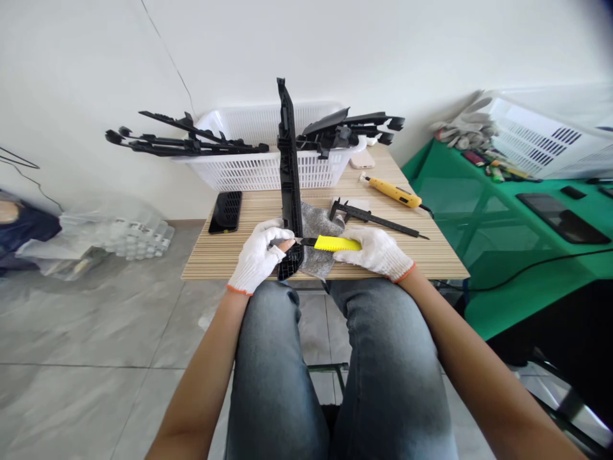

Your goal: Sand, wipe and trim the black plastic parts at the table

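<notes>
A long black plastic trim piece (289, 172) stands out from the table's front edge toward the basket, its near end by my left hand (261, 252). That hand wears a white glove with a bare fingertip showing, and its fingers grip the piece near its lower end. In my gloved right hand (376, 251) is a yellow utility knife (335, 243), held level and pointing left. Its blade reaches the trim piece, close to my left fingertips. Under the knife lies a grey felt cloth (318, 223).
Behind stands a white basket (230, 171) with several black trim pieces jutting over its sides. A black caliper (378, 219), a yellow corded tool (393, 191) and a phone (225, 212) lie on the wooden table (211, 259). At right is a green-covered table (541, 223).
</notes>
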### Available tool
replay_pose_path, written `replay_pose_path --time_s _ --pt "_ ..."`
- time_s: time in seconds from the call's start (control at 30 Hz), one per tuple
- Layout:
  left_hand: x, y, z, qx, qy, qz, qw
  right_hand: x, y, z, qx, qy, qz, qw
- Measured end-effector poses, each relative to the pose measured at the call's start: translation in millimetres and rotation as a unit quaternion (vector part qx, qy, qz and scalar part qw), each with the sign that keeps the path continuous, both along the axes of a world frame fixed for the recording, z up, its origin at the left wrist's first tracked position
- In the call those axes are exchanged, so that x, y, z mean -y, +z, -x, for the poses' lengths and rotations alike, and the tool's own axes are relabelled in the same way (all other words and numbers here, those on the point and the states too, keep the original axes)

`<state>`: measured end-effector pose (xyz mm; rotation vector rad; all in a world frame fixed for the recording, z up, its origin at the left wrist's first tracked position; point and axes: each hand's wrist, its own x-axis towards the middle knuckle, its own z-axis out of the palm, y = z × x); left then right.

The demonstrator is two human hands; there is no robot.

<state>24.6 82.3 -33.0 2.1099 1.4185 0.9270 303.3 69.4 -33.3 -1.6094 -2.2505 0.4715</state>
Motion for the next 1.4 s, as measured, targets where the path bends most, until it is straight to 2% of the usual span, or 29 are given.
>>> replay_pose_path --time_s 0.23,0.43,0.53,0.7,0.83,1.13,1.27,1.4 --pt "0.1 -5.4 2.2 0.056 -0.004 -0.032 0.998 0.0 1.0 0.4 0.003 -0.006 0.007 1.000" --pt "0.8 -9.2 2.9 0.148 0.109 -0.006 0.983 -0.4 -0.4 -0.3 0.006 -0.003 0.005 1.000" --pt "1.8 -8.9 4.4 0.154 0.135 -0.003 0.979 -0.7 -1.5 -0.5 0.003 -0.002 0.005 1.000" --pt "3.8 -5.5 5.8 0.066 0.124 -0.048 0.989 -1.6 -3.4 -0.6 -0.007 0.000 -0.001 1.000" --pt "3.8 -7.4 5.9 0.089 0.132 -0.060 0.985 -2.0 -3.5 -0.9 -0.012 0.000 0.005 1.000" --pt "6.1 -6.2 4.0 0.084 0.091 -0.089 0.988 -1.6 -3.8 -1.6 -0.022 0.010 -0.002 1.000" --pt "7.8 -5.0 3.0 0.054 0.051 -0.072 0.995 -1.4 -3.2 -1.5 -0.021 0.009 0.003 1.000" --pt "8.0 -5.6 2.7 0.049 0.052 -0.060 0.996 -1.0 -1.6 -0.6 -0.022 0.004 0.011 1.000"
